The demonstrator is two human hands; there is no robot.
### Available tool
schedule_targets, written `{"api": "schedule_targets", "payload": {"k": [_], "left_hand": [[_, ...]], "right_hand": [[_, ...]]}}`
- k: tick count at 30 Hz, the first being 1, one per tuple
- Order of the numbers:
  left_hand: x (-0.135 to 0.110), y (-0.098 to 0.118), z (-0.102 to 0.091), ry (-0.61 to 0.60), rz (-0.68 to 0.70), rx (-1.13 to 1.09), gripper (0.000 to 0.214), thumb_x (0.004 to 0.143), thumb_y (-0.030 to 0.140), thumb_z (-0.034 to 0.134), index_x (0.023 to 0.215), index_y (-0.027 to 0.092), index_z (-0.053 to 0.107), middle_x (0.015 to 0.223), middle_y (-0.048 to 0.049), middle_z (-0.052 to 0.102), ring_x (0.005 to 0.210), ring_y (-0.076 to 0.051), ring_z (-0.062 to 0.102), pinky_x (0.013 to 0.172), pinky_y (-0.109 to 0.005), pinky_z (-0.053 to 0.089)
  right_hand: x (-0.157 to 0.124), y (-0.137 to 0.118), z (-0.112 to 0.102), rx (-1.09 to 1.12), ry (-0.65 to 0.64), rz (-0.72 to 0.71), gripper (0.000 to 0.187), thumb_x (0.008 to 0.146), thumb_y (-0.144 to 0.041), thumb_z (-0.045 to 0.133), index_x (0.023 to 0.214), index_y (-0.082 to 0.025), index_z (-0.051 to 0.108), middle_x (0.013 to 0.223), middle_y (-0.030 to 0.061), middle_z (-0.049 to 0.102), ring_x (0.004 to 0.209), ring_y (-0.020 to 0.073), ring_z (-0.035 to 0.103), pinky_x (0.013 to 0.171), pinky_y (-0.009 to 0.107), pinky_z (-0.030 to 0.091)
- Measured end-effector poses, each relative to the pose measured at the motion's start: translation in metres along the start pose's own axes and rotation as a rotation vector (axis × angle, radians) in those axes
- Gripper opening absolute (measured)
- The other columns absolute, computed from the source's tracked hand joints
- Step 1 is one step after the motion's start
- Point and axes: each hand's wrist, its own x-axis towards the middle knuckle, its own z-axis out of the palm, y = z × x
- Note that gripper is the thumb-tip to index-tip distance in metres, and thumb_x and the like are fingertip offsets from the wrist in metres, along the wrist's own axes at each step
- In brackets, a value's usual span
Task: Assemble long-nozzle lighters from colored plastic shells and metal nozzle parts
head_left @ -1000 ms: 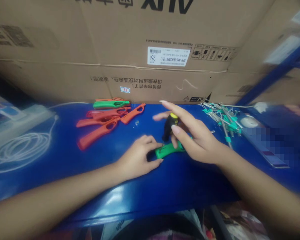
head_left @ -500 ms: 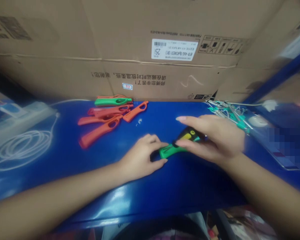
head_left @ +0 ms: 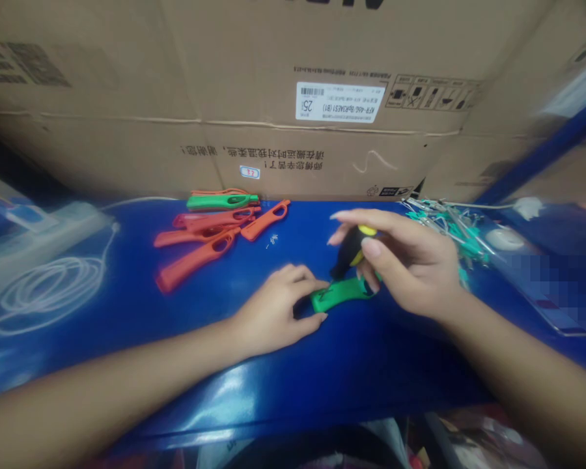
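My left hand [head_left: 278, 311] is closed on the left end of a green lighter casing [head_left: 344, 294], which lies on the blue tabletop, thumb on the near side and fingers on the far side. In my right hand [head_left: 405, 260] is a short screwdriver with a black and yellow handle [head_left: 350, 251], gripped between thumb and fingers. It leans over the casing, its lower end just above or touching it; I cannot tell which. My right fingertips partly cover the casing's right end.
Several orange casings [head_left: 195, 259] and a green casing [head_left: 219, 201] lie at the back left, beside tiny pale screws or pins [head_left: 272, 241]. Metal rods with teal parts [head_left: 461, 225] are heaped right. A coiled white cable [head_left: 43, 293] lies left; a cardboard box [head_left: 249, 78] stands behind.
My right hand has turned the screwdriver from lying nearly flat along the casing to more upright, handle raised. The casing and my left hand stay nearly where they were.
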Motion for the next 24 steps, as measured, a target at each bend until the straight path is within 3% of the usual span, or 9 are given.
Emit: {"api": "schedule_targets", "payload": {"k": [4, 7, 9, 12, 14, 17, 20, 22, 24], "left_hand": [[-0.0001, -0.0002, -0.0002, -0.003, 0.006, 0.007, 0.034, 0.088, 0.028, 0.070, 0.121, 0.022, 0.068, 0.108, -0.0049, 0.064, 0.100, -0.023, 0.056, 0.094, -0.042, 0.046], [-0.0004, -0.0009, 0.0003, -0.010, 0.003, 0.013, 0.036, 0.089, 0.028, 0.070, 0.123, 0.022, 0.067, 0.108, -0.0049, 0.064, 0.099, -0.023, 0.056, 0.093, -0.042, 0.046], [-0.0008, -0.0015, 0.0009, -0.002, 0.002, 0.020, 0.036, 0.088, 0.029, 0.070, 0.123, 0.022, 0.068, 0.109, -0.0053, 0.063, 0.100, -0.024, 0.056, 0.093, -0.042, 0.046], [-0.0010, -0.0017, 0.0014, 0.009, 0.007, 0.025, 0.034, 0.088, 0.029, 0.070, 0.122, 0.023, 0.068, 0.109, -0.0055, 0.063, 0.100, -0.024, 0.055, 0.092, -0.042, 0.046], [-0.0004, -0.0012, 0.0010, 0.006, 0.004, 0.019, 0.034, 0.088, 0.028, 0.070, 0.122, 0.023, 0.068, 0.106, -0.0050, 0.063, 0.098, -0.023, 0.056, 0.091, -0.041, 0.047], [0.0007, -0.0005, -0.0002, -0.003, -0.009, 0.008, 0.033, 0.089, 0.028, 0.070, 0.121, 0.023, 0.068, 0.104, -0.0044, 0.063, 0.097, -0.023, 0.056, 0.090, -0.041, 0.047], [0.0006, -0.0007, -0.0005, -0.007, -0.006, 0.006, 0.032, 0.088, 0.029, 0.070, 0.120, 0.023, 0.068, 0.104, -0.0045, 0.063, 0.097, -0.023, 0.056, 0.090, -0.041, 0.047], [0.0000, -0.0008, -0.0004, -0.007, -0.004, 0.004, 0.033, 0.088, 0.028, 0.070, 0.121, 0.022, 0.068, 0.104, -0.0046, 0.063, 0.097, -0.023, 0.056, 0.090, -0.041, 0.046], [-0.0005, -0.0004, -0.0005, -0.011, -0.005, 0.006, 0.034, 0.089, 0.028, 0.070, 0.122, 0.023, 0.067, 0.105, -0.0048, 0.063, 0.097, -0.023, 0.056, 0.089, -0.041, 0.047]], "right_hand": [[0.0005, 0.0001, -0.0011, -0.204, 0.061, -0.170, 0.026, 0.092, -0.030, 0.070, 0.117, -0.023, 0.071, 0.086, 0.0045, 0.075, 0.070, 0.0168, 0.069, 0.064, 0.028, 0.057], [0.0005, -0.0023, -0.0019, -0.086, -0.040, -0.061, 0.036, 0.103, -0.027, 0.047, 0.137, -0.023, 0.059, 0.109, 0.0076, 0.075, 0.067, 0.0136, 0.069, 0.065, 0.029, 0.058], [0.0013, -0.0042, -0.0026, 0.047, -0.095, 0.018, 0.036, 0.105, -0.024, 0.044, 0.138, -0.023, 0.057, 0.111, 0.0063, 0.074, 0.064, 0.0114, 0.068, 0.062, 0.027, 0.059], [0.0032, -0.0055, -0.0057, -0.088, -0.067, -0.103, 0.028, 0.095, -0.031, 0.066, 0.121, -0.022, 0.068, 0.090, 0.0033, 0.076, 0.070, 0.0148, 0.070, 0.065, 0.026, 0.058], [0.0040, -0.0062, -0.0080, -0.235, -0.037, -0.202, 0.029, 0.092, -0.033, 0.070, 0.119, -0.021, 0.069, 0.092, 0.0058, 0.077, 0.077, 0.0176, 0.072, 0.070, 0.028, 0.059], [0.0039, -0.0073, -0.0082, -0.113, -0.084, -0.078, 0.031, 0.102, -0.025, 0.051, 0.131, -0.020, 0.063, 0.114, 0.0086, 0.074, 0.068, 0.0128, 0.070, 0.066, 0.027, 0.059], [0.0029, -0.0052, -0.0065, 0.053, -0.083, 0.032, 0.027, 0.101, -0.024, 0.055, 0.126, -0.023, 0.065, 0.103, 0.0047, 0.075, 0.062, 0.0107, 0.066, 0.058, 0.025, 0.056], [0.0018, -0.0022, -0.0063, -0.060, -0.011, -0.089, 0.025, 0.092, -0.030, 0.070, 0.116, -0.022, 0.070, 0.088, 0.0035, 0.074, 0.068, 0.0147, 0.067, 0.061, 0.026, 0.057], [0.0005, -0.0003, -0.0065, -0.192, 0.036, -0.207, 0.029, 0.093, -0.035, 0.069, 0.119, -0.021, 0.070, 0.089, 0.0059, 0.074, 0.077, 0.0185, 0.068, 0.069, 0.030, 0.058]]}}
